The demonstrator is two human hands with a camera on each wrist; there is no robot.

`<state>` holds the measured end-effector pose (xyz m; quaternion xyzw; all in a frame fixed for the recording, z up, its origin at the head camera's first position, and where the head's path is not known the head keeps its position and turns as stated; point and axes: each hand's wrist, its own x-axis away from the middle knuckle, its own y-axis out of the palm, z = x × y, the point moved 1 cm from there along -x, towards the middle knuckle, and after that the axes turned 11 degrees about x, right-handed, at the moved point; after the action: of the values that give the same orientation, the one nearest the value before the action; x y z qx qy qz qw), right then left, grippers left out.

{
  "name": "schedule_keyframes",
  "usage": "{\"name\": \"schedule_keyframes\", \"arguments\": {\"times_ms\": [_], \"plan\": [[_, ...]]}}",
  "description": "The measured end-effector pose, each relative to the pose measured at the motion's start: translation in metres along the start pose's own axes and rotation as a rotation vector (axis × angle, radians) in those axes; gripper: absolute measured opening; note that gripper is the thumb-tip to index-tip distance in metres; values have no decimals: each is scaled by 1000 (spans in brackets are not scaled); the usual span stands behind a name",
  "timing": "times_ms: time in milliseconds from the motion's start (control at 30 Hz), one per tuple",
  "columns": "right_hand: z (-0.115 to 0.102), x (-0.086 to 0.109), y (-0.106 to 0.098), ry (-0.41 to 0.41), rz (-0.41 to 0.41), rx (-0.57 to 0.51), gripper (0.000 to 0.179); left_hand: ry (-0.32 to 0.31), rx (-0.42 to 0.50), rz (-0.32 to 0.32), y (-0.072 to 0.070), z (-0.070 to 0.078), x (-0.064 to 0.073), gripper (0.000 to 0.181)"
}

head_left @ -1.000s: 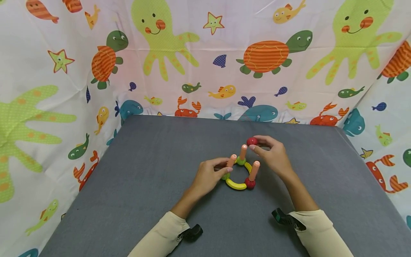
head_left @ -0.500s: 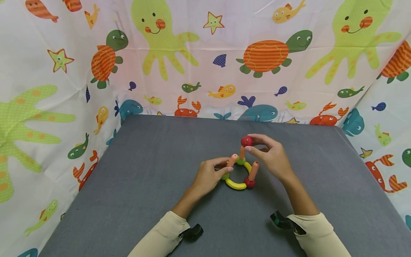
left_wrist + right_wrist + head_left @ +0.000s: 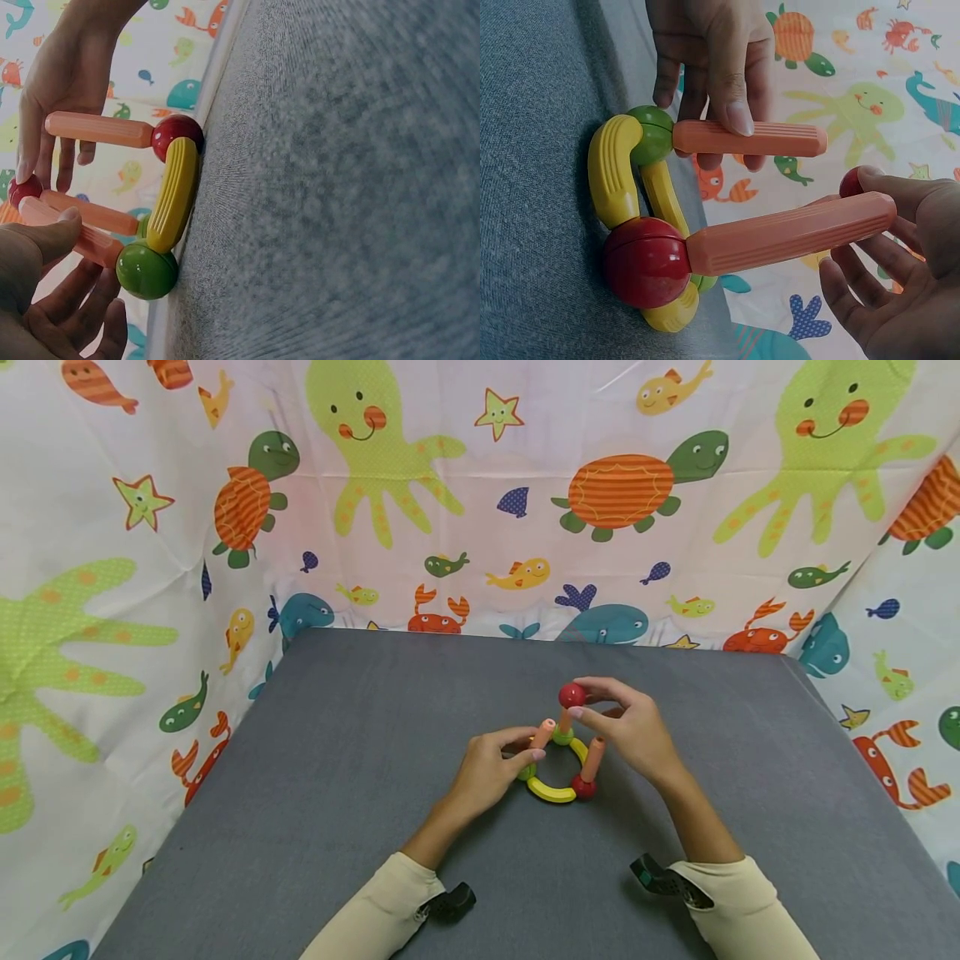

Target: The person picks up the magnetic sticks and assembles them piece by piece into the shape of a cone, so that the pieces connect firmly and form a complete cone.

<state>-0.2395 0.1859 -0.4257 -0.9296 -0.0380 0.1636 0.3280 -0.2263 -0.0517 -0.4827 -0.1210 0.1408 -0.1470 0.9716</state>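
On the grey table lies a ring of curved yellow pieces joined by green balls and a red ball. Three orange rods stand up from these balls. My left hand pinches the left orange rod between thumb and fingers. A loose-looking red ball is pinched in my right hand, at the top of the back orange rod. Whether the rod's end is inside that ball is hidden. The right orange rod stands untouched, leaning slightly.
The grey tabletop extends around the ring on all sides. Behind and beside it hangs a white curtain printed with sea animals. A black wrist camera is worn at the left sleeve, another camera at the right.
My right hand has carried the red ball leftward from beside the back rod onto its top, then slightly down. My left hand keeps its pinch on the left rod.
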Motion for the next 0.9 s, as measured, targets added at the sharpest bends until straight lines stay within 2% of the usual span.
{"name": "schedule_keyframes", "arguments": {"times_ms": [233,600,900], "plan": [[-3,3,2,6,-23,9,41,11,-14,7,1,-1,-1,38],[-10,5,8,-24,-23,75,40,22,-11,16,1,1,-2,34],[-12,7,11,-66,-25,78,41,15,4,20,-1,0,-2,34]]}}
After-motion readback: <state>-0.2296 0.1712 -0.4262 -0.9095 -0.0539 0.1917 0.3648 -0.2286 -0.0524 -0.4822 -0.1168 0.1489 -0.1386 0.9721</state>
